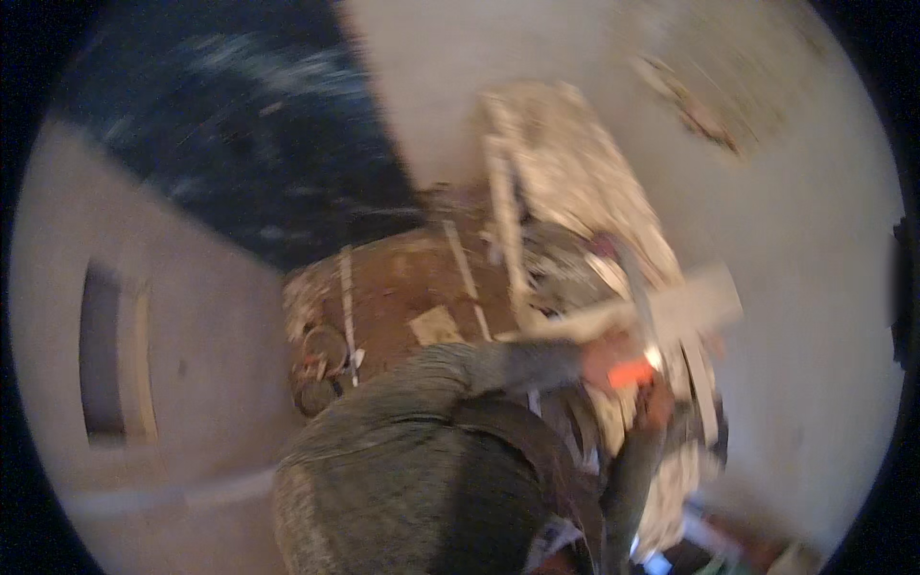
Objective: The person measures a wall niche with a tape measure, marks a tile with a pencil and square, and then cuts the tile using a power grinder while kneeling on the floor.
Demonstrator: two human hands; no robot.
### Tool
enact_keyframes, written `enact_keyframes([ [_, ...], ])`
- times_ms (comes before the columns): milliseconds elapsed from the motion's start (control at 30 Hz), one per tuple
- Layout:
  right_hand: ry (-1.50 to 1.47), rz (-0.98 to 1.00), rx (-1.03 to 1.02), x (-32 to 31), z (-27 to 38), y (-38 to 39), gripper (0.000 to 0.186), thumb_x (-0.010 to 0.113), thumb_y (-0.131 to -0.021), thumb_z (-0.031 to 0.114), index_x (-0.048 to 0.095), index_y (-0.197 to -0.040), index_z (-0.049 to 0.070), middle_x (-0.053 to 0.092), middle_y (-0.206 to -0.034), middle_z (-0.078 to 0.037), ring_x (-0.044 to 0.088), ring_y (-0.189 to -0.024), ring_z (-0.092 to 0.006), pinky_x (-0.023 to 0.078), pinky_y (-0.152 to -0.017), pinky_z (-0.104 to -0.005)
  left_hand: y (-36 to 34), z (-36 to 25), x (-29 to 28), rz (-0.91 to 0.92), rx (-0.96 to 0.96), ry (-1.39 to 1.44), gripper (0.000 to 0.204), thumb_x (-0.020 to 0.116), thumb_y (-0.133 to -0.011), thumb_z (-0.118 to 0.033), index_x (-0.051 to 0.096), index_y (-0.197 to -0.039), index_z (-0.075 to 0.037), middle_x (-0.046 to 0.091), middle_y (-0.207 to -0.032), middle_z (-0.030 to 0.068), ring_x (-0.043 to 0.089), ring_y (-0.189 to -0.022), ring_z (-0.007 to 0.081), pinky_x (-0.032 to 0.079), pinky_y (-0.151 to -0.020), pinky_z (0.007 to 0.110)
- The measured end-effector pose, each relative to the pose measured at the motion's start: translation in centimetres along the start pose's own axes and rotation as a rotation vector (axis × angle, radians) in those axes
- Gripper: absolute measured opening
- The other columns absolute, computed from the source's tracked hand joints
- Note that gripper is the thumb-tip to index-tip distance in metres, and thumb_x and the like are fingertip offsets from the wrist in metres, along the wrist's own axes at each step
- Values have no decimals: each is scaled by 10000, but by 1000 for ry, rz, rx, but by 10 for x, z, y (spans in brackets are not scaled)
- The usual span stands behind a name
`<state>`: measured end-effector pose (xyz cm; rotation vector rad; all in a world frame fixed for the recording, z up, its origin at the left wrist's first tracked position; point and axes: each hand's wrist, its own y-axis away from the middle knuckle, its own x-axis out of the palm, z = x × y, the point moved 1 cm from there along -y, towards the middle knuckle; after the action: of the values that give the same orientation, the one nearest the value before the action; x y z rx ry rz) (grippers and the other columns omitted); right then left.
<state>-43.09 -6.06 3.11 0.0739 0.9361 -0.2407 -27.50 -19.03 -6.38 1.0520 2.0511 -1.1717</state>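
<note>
Motion smears the picture. My left hand (pixel 604 356) reaches across from the left and is closed at a bright orange object (pixel 629 373), whose kind I cannot make out. A bright spot shines at its upper end, and a thin grey strip (pixel 636 287) runs up from there. Just below, my right hand (pixel 655 403) curls against the same orange object; its fingers are blurred. Beyond both hands a pale flat wooden board (pixel 698 305) lies across the bench, with a narrower pale strip of wood (pixel 575 322) to its left.
A rough wooden workbench (pixel 585 158) stretches away, with a dark trough of scraps (pixel 565 268) along it. To the left, a reddish-brown surface (pixel 398 283) carries pale sticks and a square offcut (pixel 435 326). A wall opening (pixel 101 355) is far left; jumbled items (pixel 709 541) lie lower right.
</note>
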Motion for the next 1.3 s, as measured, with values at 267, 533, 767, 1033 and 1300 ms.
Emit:
enact_keyframes([
  [267, -1119, 294, 749, 11, -42, -12, 337, 532, -983, 460, 535, -797, 179, 443, -613, 59, 387, -457, -82, 341, -359, -256, -10, -11, -4, 23, 11, -16, 1447, 658, -460, -889, 189, -1536, -43, 44, -1593, 274, -45, -1475, 446, -44, -1144, 645],
  [533, -1214, 374, 814, 23, -86, -39, 420, 458, -998, 526, 502, -762, 181, 464, -566, 29, 404, -411, -96, 328, -328, -276, -13, -2, -4, -8, 20, -34, 1395, 649, -481, -880, 259, -1509, -21, 114, -1567, 308, 28, -1472, 455, -14, -1154, 645],
  [767, -1075, 203, 708, 23, -47, -18, 396, 506, -987, 497, 515, -735, 192, 411, -537, 59, 372, -402, -91, 333, -346, -250, -3, -2, -13, 86, -1, -25, 1264, 673, -562, -807, 278, -1512, -73, 138, -1581, 264, 53, -1474, 442, 5, -1173, 606],
  [1033, -838, 83, 604, 13, -53, 2, 280, 521, -986, 354, 627, -870, 122, 515, -608, 32, 410, -435, -73, 314, -386, -229, 2, -14, -11, 118, -69, 14, 1082, 681, -636, -686, 295, -1516, -187, 172, -1590, 212, 66, -1477, 430, 26, -1175, 598],
  [1300, -1052, -18, 660, 28, -31, -24, 210, 587, -957, 297, 612, -896, 98, 501, -617, 51, 398, -462, -48, 280, -388, -218, -24, -30, -65, 383, -142, -216, 1069, 739, -685, -512, 242, -1524, -75, 125, -1596, 218, 59, -1491, 375, 22, -1212, 501],
])
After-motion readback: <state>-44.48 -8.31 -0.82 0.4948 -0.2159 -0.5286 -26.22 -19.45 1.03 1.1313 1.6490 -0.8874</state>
